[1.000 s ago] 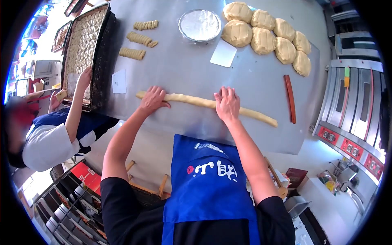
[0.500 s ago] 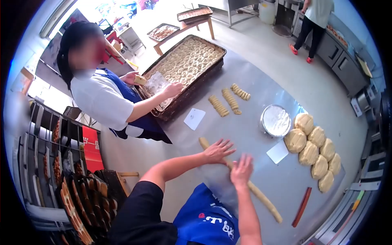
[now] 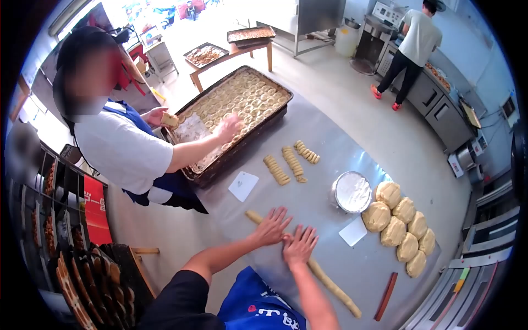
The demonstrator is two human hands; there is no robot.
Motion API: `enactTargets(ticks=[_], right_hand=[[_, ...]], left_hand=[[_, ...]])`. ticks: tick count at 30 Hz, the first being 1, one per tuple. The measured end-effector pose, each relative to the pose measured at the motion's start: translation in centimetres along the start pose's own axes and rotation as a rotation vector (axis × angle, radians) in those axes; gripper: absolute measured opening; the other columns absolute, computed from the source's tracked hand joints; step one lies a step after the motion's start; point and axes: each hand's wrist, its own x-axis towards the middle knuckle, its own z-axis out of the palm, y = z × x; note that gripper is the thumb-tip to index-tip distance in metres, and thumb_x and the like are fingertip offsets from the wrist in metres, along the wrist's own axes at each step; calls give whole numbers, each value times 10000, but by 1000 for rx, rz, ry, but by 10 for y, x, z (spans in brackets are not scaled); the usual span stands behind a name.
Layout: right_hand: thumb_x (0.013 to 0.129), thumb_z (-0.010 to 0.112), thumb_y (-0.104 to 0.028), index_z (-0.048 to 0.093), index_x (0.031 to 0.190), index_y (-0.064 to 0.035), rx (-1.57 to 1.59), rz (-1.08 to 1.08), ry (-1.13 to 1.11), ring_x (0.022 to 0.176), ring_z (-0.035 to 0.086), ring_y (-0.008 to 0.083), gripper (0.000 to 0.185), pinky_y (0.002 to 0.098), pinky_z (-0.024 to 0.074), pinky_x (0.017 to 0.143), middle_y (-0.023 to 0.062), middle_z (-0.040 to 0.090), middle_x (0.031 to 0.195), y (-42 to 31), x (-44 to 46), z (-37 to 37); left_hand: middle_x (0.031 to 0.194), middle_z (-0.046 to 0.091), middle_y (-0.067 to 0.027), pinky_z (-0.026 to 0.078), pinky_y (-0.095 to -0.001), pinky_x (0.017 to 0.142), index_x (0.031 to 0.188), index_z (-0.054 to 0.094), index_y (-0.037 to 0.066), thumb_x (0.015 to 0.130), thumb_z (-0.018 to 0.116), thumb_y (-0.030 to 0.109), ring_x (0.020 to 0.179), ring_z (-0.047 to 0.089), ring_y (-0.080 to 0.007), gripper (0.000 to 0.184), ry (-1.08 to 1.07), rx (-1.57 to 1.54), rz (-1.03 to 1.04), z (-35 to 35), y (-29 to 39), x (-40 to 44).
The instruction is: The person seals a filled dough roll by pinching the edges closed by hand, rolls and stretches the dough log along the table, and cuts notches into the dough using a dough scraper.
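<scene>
A long rope of dough (image 3: 334,287) lies slantwise on the metal table. Both palms rest on its middle part, close beside each other. My left hand (image 3: 270,226) is flat with the fingers spread, hiding a stretch near the upper end. Just to the right, my right hand (image 3: 300,245) also presses flat on the dough, fingers extended. Beyond the hands sit sliced dough rolls (image 3: 294,164) in three short rows. A white scraper (image 3: 353,232) lies right of my hands, below a round container with white powder (image 3: 353,192).
Several dough balls (image 3: 407,248) cluster at the right, near a reddish-brown stick (image 3: 386,297). Another white scraper (image 3: 243,186) lies at the left edge. A co-worker (image 3: 126,143) handles dough pieces over a large tray (image 3: 286,99). Another person (image 3: 419,44) stands at the back counter.
My hands have come closer together on the dough rope, the right one moving beside the left. The view has shifted, and the co-worker's hand has moved over the tray.
</scene>
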Motion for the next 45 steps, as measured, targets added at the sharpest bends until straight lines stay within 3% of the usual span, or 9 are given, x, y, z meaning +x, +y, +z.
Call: enactTargets(ticks=[7,11,12,16,27,29,31,34,45], right_hand=[[1065,491,-643,323,1714,-104,8,-224,-63,1639,188,523,860,693,127,1313,284,306,1746,6,-42,6],[1042,559,-632,324,1714,-111,132,-190,-197,1625,278,458,882,690,168,1304,226,350,1743,11,-45,-4],[1046,570,-609,330,1708,-93,135,-154,-196,1618,309,416,873,683,184,1302,210,380,1732,10,-42,-8],[1055,561,-598,348,1700,-78,36,-194,-133,1622,308,399,855,665,182,1310,198,393,1727,14,-35,-6],[1078,536,-566,466,1618,-51,133,-4,-355,1583,364,401,749,636,239,1288,221,454,1669,-6,-11,-36],[1080,536,-556,471,1608,-38,244,90,-368,1577,366,418,742,640,253,1276,249,456,1657,-20,19,-57],[1083,536,-547,477,1597,-25,358,179,-382,1571,367,435,735,643,267,1264,277,457,1645,-29,22,-43],[1041,618,-475,471,1595,-7,56,-120,0,1556,354,503,740,646,257,1287,315,435,1637,-24,-8,0],[1040,576,-570,404,1658,-48,29,-52,11,1590,300,513,827,689,162,1312,329,395,1671,-8,-3,4]], left_hand=[[1685,417,-283,281,-599,1301,1645,438,45,1006,608,633,1591,366,-451,885,-144,2,84,-11,2,-48],[1217,692,-144,498,-466,1054,1211,678,57,883,713,694,1197,644,-324,717,-384,93,238,-47,-67,-42],[997,650,-86,506,-427,921,1007,641,83,846,709,726,1011,633,-278,666,-129,65,363,-33,-93,-40],[961,627,-95,522,-427,890,978,601,96,877,698,714,991,634,-283,633,-211,-37,464,-12,-112,-18],[1082,592,-91,490,-423,941,1108,591,81,875,709,706,1068,591,-263,678,-311,120,418,-63,-101,-24],[1254,638,-133,478,-454,1072,1284,615,46,909,701,684,1257,593,-303,745,-433,139,318,-84,-70,-5],[1528,575,-179,389,-496,1235,1490,554,31,934,704,653,1494,483,-363,848,22,84,272,-64,-61,0],[1689,445,-195,275,-552,1315,1618,462,72,945,713,619,1613,351,-379,903,-206,33,209,-30,-46,-41],[1660,414,-315,227,-640,1315,1646,456,119,960,648,674,1582,359,-473,903,-111,-14,85,-19,-60,-23]])
